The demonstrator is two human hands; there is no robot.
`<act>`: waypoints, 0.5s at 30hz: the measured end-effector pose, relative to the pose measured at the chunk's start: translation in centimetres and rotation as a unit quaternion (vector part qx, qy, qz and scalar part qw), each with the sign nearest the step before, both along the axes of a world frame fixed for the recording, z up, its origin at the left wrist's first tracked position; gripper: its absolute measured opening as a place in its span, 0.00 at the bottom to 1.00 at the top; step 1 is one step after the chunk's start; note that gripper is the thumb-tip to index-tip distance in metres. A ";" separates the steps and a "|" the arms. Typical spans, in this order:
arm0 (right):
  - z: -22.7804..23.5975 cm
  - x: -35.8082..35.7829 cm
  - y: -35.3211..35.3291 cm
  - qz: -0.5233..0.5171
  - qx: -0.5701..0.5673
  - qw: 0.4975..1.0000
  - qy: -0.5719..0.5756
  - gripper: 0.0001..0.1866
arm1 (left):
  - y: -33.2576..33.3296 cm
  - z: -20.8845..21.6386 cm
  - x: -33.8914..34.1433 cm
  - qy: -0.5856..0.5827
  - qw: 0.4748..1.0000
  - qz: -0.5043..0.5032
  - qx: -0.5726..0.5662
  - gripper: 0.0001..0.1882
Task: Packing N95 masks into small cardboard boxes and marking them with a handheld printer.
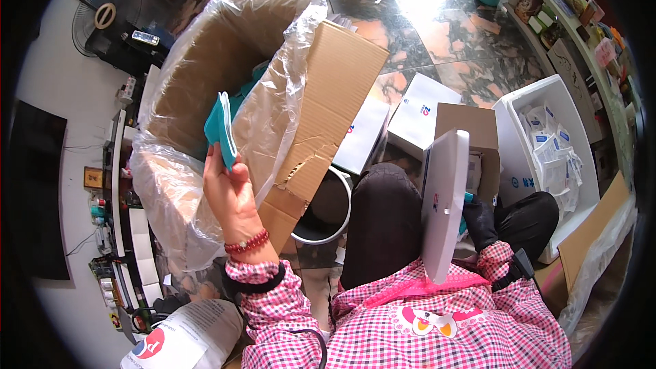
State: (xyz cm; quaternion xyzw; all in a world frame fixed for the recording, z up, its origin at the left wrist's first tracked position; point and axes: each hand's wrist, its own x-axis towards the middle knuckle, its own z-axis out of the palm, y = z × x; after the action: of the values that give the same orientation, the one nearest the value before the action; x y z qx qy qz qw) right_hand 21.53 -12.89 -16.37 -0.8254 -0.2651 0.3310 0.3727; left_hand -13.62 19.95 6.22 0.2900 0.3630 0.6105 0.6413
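My left hand, bare with a red bead bracelet, pinches a folded teal cloth-like piece with white inner layers. It is raised over the open side of a large cardboard box lined with clear plastic. More teal material lies inside that box. My right hand, in a dark glove, is low behind a white panel standing upright by my lap. The panel hides its fingertips, so their grip does not show. Bits of teal show beside that hand. A small open brown carton is just beyond it.
A white foam box at right holds several small white packets. White cartons stand ahead, and a round dark bin is between the large box and my knee. A fan stands far left; shelves line the right.
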 end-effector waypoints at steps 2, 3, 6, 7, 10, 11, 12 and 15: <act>1.3 -0.4 -0.2 -0.031 0.033 0.998 0.045 0.17 | 2.1 0.0 -0.7 -0.045 0.999 0.004 -0.004 0.14; 2.0 -0.9 0.3 -0.038 0.036 0.998 0.043 0.17 | 3.7 0.0 -1.8 -0.087 0.996 0.002 0.016 0.17; 1.6 -0.5 -1.1 -0.059 0.040 0.995 0.072 0.16 | 8.1 0.4 -2.4 -0.115 0.992 -0.042 -0.034 0.31; 3.4 -1.3 -0.8 -0.091 0.101 0.981 0.142 0.15 | 8.3 0.9 -3.2 -0.164 0.973 -0.130 -0.097 0.36; 5.1 -1.4 -0.2 -0.109 0.104 0.982 0.114 0.16 | 5.0 1.4 0.5 0.009 0.996 -0.072 -0.049 0.49; 4.9 -1.5 -0.4 -0.130 0.151 0.969 0.148 0.16 | 3.6 1.6 1.8 0.069 0.997 -0.032 -0.028 0.50; 4.5 -1.3 -0.5 -0.139 0.142 0.970 0.143 0.17 | 2.1 2.1 3.8 0.071 0.995 0.038 -0.055 0.41; 4.5 -1.0 -0.7 -0.165 0.146 0.966 0.137 0.16 | -1.8 0.8 6.8 0.101 0.993 0.017 0.060 0.27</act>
State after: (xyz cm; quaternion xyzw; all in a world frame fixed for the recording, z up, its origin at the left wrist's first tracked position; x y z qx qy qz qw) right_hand 20.49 -13.62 -11.92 -0.7409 -0.1167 0.3328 0.5716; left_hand -6.82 18.16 7.03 0.3818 0.3936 0.6092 0.5729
